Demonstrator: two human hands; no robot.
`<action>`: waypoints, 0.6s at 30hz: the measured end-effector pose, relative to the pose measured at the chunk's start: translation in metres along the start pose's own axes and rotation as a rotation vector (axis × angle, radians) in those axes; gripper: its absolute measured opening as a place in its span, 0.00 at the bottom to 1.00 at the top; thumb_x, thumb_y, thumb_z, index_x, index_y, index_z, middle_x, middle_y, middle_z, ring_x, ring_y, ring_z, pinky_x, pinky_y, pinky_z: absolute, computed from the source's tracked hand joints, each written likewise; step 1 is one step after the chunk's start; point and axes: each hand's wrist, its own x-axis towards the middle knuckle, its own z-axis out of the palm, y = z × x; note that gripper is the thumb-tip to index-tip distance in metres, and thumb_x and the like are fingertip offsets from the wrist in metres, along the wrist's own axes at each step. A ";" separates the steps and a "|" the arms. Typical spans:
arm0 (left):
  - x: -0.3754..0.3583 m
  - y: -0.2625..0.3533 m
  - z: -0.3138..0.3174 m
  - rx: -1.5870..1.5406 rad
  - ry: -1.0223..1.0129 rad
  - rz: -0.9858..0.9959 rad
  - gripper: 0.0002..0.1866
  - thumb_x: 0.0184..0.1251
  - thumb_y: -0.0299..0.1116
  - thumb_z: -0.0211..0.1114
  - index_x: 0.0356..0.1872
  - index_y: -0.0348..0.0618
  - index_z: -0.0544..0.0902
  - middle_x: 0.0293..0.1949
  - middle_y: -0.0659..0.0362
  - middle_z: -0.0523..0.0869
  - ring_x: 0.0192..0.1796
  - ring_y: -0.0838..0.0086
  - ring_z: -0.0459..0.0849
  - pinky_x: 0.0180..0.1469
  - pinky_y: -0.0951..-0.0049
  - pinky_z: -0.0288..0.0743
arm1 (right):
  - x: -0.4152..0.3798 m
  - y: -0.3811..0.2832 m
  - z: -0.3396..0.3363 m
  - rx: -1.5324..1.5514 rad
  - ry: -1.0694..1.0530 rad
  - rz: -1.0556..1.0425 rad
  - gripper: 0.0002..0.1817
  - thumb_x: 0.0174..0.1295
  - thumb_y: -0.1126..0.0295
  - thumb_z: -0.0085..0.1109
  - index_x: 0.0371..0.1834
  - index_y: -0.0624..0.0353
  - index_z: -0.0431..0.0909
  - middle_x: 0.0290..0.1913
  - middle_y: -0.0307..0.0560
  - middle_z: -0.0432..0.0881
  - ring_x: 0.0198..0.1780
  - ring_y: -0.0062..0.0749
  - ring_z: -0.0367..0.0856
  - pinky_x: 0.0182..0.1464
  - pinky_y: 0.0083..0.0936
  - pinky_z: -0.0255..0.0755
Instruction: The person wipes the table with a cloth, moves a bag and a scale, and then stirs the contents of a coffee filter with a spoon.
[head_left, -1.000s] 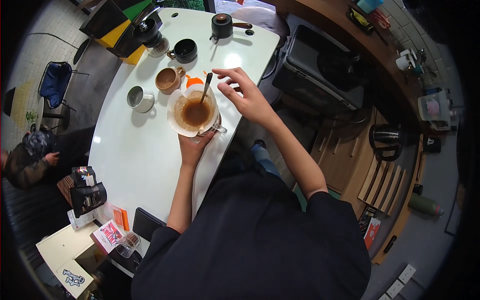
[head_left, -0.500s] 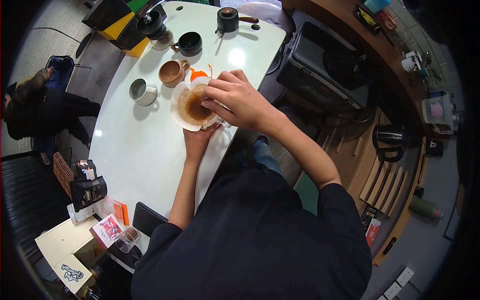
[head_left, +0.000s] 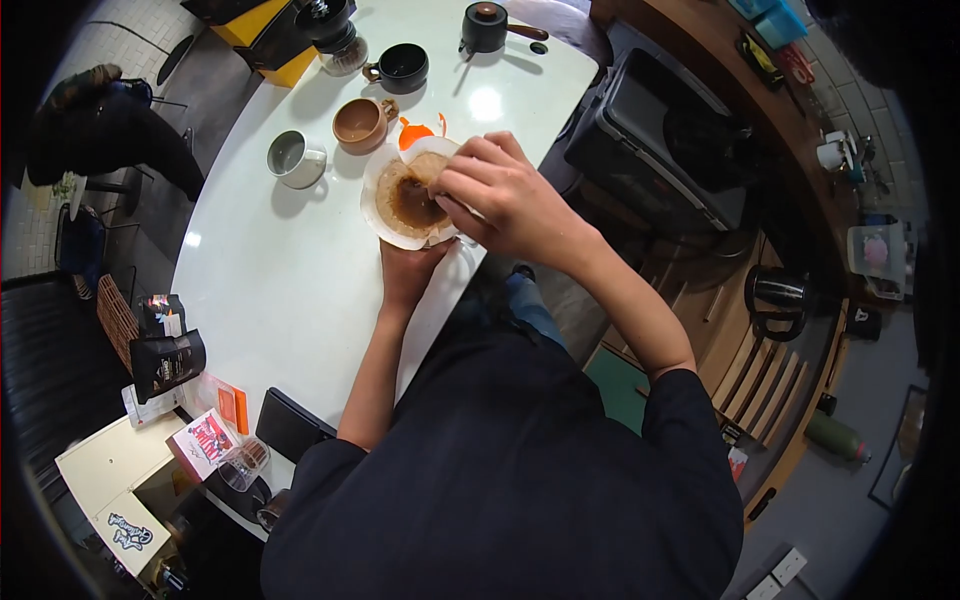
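Observation:
A white paper coffee filter (head_left: 371, 203), open at the top, holds wet brown coffee grounds (head_left: 415, 205) with a darker pool in the middle. It sits near the right edge of the white table. My left hand (head_left: 408, 275) is wrapped round the coffee dripper beneath the filter, and the paper hides most of that grip. From the right, my right hand (head_left: 510, 200) reaches over the filter's rim, fingers pinched together above the grounds. Whatever is between those fingertips is too small to make out. Just behind the filter lies an orange plastic piece (head_left: 418, 130).
A grey-white mug (head_left: 298, 160), a brown cup (head_left: 360, 126) and a black cup (head_left: 403, 68) stand beyond the filter. Further back are a hand grinder (head_left: 340, 45) and a black kettle (head_left: 485, 30). Another person (head_left: 110, 140) bends over at the far left.
The liquid in the filter has sunk, baring more grounds along the sides. My right hand stays pinched over it. The view has shifted slightly, and the person at the left has bent forward.

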 end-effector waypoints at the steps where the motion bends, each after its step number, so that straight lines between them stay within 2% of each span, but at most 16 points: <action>1: 0.000 0.010 0.004 0.033 0.022 0.057 0.31 0.57 0.32 0.83 0.61 0.34 0.82 0.56 0.52 0.90 0.59 0.63 0.88 0.64 0.61 0.79 | -0.001 -0.003 0.001 -0.001 -0.029 0.008 0.07 0.65 0.72 0.69 0.44 0.58 0.85 0.42 0.42 0.86 0.51 0.39 0.82 0.62 0.38 0.71; 4: 0.002 0.009 0.001 0.104 0.040 0.121 0.30 0.56 0.30 0.82 0.61 0.35 0.82 0.56 0.52 0.89 0.58 0.63 0.88 0.64 0.62 0.80 | 0.002 -0.008 0.003 0.000 -0.050 0.006 0.07 0.65 0.73 0.68 0.45 0.58 0.85 0.41 0.43 0.86 0.50 0.39 0.82 0.62 0.38 0.70; 7: 0.002 0.004 -0.004 0.209 -0.022 0.145 0.31 0.57 0.30 0.81 0.62 0.34 0.80 0.58 0.51 0.88 0.58 0.62 0.88 0.64 0.62 0.80 | 0.007 -0.007 0.003 0.035 -0.040 0.031 0.06 0.65 0.69 0.67 0.41 0.56 0.81 0.44 0.42 0.86 0.53 0.38 0.82 0.65 0.39 0.69; 9: 0.002 0.002 -0.007 0.156 -0.095 0.114 0.36 0.64 0.40 0.81 0.69 0.35 0.76 0.64 0.53 0.84 0.65 0.64 0.83 0.67 0.61 0.77 | 0.012 -0.005 -0.005 0.068 -0.071 0.055 0.05 0.67 0.70 0.66 0.41 0.57 0.82 0.43 0.42 0.86 0.52 0.39 0.81 0.64 0.39 0.68; 10: 0.003 0.001 -0.007 0.157 -0.086 0.118 0.36 0.64 0.40 0.81 0.69 0.35 0.76 0.64 0.53 0.84 0.65 0.64 0.83 0.67 0.61 0.77 | 0.013 -0.004 -0.006 0.070 -0.072 0.046 0.05 0.67 0.70 0.66 0.41 0.57 0.82 0.43 0.42 0.86 0.52 0.39 0.81 0.64 0.39 0.68; 12: 0.003 -0.004 -0.005 0.101 -0.066 0.103 0.32 0.64 0.33 0.80 0.67 0.35 0.78 0.62 0.53 0.85 0.63 0.66 0.85 0.66 0.63 0.78 | 0.013 -0.003 -0.009 0.116 -0.054 0.080 0.05 0.68 0.71 0.65 0.44 0.58 0.83 0.43 0.44 0.86 0.52 0.40 0.81 0.63 0.39 0.68; 13: 0.005 -0.007 -0.002 0.062 0.005 0.081 0.32 0.54 0.29 0.81 0.62 0.35 0.81 0.57 0.51 0.89 0.59 0.62 0.88 0.65 0.60 0.80 | 0.015 -0.004 -0.011 0.121 -0.041 0.084 0.06 0.67 0.72 0.65 0.45 0.58 0.83 0.42 0.43 0.86 0.50 0.40 0.81 0.62 0.38 0.68; 17: 0.005 -0.012 -0.004 0.039 0.002 0.047 0.34 0.51 0.28 0.82 0.62 0.35 0.81 0.58 0.50 0.88 0.59 0.60 0.88 0.65 0.59 0.80 | 0.013 -0.009 -0.019 0.146 0.003 0.074 0.06 0.66 0.74 0.66 0.45 0.58 0.84 0.41 0.42 0.86 0.47 0.40 0.81 0.61 0.37 0.67; 18: 0.005 -0.014 -0.005 0.130 0.005 0.061 0.35 0.50 0.29 0.83 0.62 0.36 0.81 0.58 0.50 0.87 0.59 0.59 0.87 0.65 0.59 0.79 | 0.012 -0.010 -0.018 0.150 0.000 0.073 0.06 0.66 0.74 0.66 0.45 0.58 0.84 0.41 0.42 0.86 0.47 0.40 0.81 0.61 0.37 0.67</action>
